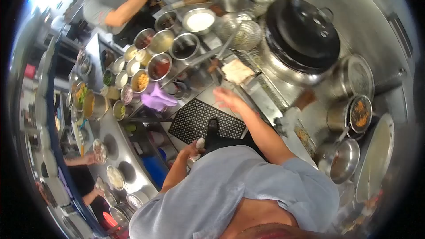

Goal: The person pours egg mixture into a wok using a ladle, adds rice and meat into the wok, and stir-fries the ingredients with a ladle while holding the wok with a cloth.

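My right hand [228, 98] reaches forward over the floor mat [190, 117], its fingers apart and nothing seen in them. It is near a folded pale cloth [237, 71] on the stove edge. Low beside my body, my left hand [191, 150] is closed around something small and whitish, too blurred to name. A purple cloth [157, 98] hangs by the metal containers, close to one of red sauce [160, 67].
A large wok with a black lid [303, 35] stands at the upper right, near a wire strainer [245, 35]. A co-worker [110, 13] reaches across at the upper left. Another person's hand [90, 158] is by a bowl on the left counter [137, 168]. Pans line the right.
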Tool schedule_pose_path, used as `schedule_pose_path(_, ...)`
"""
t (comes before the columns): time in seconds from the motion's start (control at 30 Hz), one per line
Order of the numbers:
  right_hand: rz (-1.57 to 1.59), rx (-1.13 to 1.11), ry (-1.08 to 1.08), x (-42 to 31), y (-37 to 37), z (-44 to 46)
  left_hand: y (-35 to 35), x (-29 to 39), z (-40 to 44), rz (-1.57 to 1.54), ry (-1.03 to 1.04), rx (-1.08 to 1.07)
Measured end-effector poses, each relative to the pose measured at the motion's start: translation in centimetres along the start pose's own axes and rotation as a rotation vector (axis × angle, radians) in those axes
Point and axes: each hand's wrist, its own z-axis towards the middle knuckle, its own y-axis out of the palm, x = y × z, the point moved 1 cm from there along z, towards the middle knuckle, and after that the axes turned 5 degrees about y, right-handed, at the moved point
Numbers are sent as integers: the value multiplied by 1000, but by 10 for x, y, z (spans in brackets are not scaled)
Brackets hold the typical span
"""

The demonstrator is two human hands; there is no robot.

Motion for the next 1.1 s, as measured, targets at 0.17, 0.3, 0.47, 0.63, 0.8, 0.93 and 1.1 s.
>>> schedule_pose_path(0.17,486,301,1,-49,79,62,-5,-117,-22,-592,260,-32)
schedule_pose_path(0.3,572,393,-277,-87,78,82,40,-233,63,74,504,219)
schedule_pose_path(0.47,516,119,-406,-39,103,-35,-45,-197,101,81,627,-35)
schedule_pose_path(0.63,383,333,-358,27,103,-183,-87,-139,140,68,627,-244)
schedule_pose_path(0.8,486,518,-390,67,109,-325,-99,-67,114,-109,534,-213)
schedule_pose_path(0.93,593,776,-648,83,105,-422,-81,-33,86,-252,407,-147)
schedule_pose_path(1.1,361,1275,-352,136,92,-584,-25,19,50,-26,360,-198)
